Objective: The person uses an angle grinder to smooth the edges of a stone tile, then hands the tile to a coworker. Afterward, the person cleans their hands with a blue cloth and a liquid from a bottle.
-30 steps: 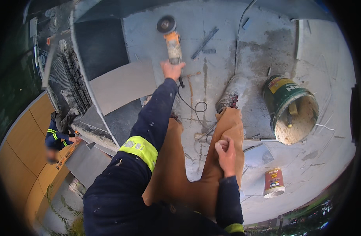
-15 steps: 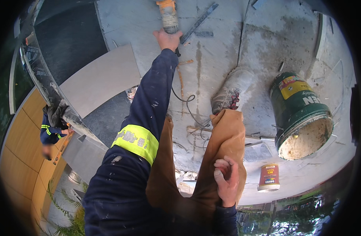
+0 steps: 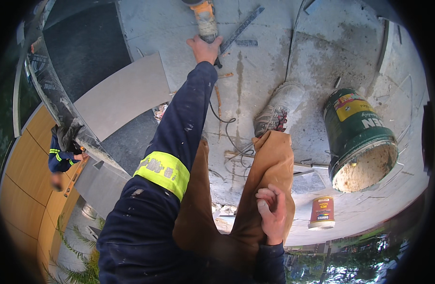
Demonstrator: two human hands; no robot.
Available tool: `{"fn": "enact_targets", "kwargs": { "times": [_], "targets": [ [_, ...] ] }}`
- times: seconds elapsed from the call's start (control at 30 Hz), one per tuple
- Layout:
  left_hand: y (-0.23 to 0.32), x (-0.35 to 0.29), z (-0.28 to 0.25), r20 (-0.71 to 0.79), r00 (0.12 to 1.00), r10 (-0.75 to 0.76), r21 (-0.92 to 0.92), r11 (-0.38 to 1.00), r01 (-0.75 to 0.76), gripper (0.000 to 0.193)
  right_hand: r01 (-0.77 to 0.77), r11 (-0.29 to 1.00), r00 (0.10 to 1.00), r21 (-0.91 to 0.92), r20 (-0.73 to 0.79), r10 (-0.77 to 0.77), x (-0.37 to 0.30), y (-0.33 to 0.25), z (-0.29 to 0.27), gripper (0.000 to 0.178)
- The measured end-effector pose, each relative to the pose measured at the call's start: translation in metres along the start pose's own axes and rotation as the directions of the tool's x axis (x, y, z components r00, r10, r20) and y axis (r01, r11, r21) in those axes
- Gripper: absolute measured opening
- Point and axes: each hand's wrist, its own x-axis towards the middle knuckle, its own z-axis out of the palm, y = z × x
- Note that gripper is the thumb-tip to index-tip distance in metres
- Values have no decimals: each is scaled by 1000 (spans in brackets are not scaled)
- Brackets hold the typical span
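Toward 12 o'clock, the left hand (image 3: 204,49) wraps firmly around the orange-and-grey angle grinder (image 3: 207,24), its front end cut off by the upper edge. A dark strip (image 3: 242,28) lies at 12 to 1 o'clock. Near 5 o'clock, the right hand (image 3: 273,214) hangs half-open, fingers loosely curled, over brown trousers (image 3: 269,163). A green bucket (image 3: 357,128) stands out at 3 o'clock.

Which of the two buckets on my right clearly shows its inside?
The larger, dark green bucket: its open mouth reveals a pale, stained interior. The smaller red bucket shows mostly its outer side.
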Motion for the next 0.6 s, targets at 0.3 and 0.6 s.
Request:
{"fn": "enact_targets", "kwargs": {
  "times": [0.3,0.6],
  "targets": [
    [4,11,1,-77,867,492,88,870,-485,22,59,998,998,5,-26,-59,-1,5,8,45],
    [55,-4,-32,174,816,551,-11,830,-558,55,163,987,982,-4,-92,-162,-3,28,25,36]
  ]
}}
